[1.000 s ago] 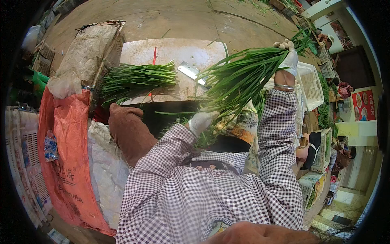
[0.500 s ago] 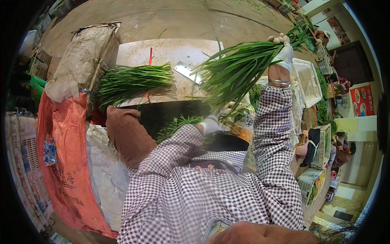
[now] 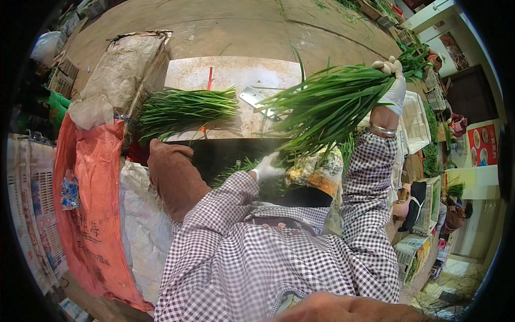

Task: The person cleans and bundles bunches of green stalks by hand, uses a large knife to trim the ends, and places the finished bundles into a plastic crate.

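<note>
My right hand (image 3: 394, 88), in a white glove, is raised at the right and closed round a large bunch of garlic chives (image 3: 332, 99). The long green leaves fan out leftward over the board's right end. My left hand (image 3: 269, 167), also gloved, is lower, below the hanging leaves, with its fingers stretched out and nothing seen in them. A second bunch of chives (image 3: 188, 110) lies on the white board (image 3: 236, 67), pale ends to the right. Beside it rests a flat silver blade (image 3: 258, 101). Loose greens (image 3: 236, 172) lie in the dark space by my left hand.
A thin red stick (image 3: 210, 78) lies on the board. Left of it stands a cloth-covered crate (image 3: 120, 67), with a red sack (image 3: 96, 204) hanging in front. My brown-clad knee (image 3: 174, 172) is below the board. A printed yellow-white bag (image 3: 322, 172) and a white crate (image 3: 416, 123) are at the right.
My left hand has drawn away to the left from beneath the chives, and its fingers now show plainly. My right hand still holds the bunch, now slightly lower. The view has shifted a little.
</note>
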